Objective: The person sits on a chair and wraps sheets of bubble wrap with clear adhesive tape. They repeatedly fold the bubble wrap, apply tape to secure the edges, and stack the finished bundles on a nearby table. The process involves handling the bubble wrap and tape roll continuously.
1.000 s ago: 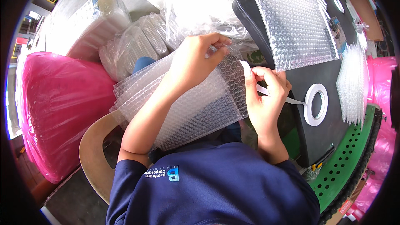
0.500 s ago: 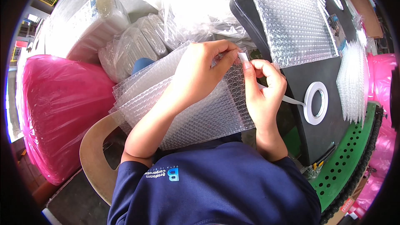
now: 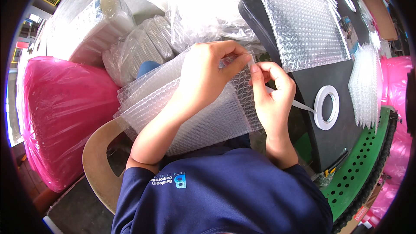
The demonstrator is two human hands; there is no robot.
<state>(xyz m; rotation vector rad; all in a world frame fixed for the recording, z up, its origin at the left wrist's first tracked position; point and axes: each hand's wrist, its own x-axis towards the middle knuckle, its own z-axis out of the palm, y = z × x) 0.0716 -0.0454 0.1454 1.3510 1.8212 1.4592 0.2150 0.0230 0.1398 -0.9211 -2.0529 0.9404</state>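
A stack of clear bubble-wrap sheets (image 3: 203, 121) lies across my lap. My left hand (image 3: 208, 71) presses on its upper edge, thumb and fingers pinching the wrap near the top right corner. My right hand (image 3: 271, 91) meets it there and pinches the end of a white tape strip (image 3: 303, 105). The strip runs right to a white tape roll (image 3: 327, 107) lying flat on a black tabletop (image 3: 316, 82). The fingertips of both hands touch over the corner of the wrap.
A bubble-wrap sheet (image 3: 303, 21) rests on the black tabletop, with a stack of sheets (image 3: 364, 86) at its right edge. Clear plastic bags (image 3: 143, 47) pile up ahead. A pink bag (image 3: 60, 112) stands left. A green perforated panel (image 3: 364, 164) lies right, a wooden chair edge (image 3: 97, 164) below.
My right hand has moved up and left with the tape end, meeting my left hand at the corner of the bubble wrap. The left hand's fingers have closed onto that corner.
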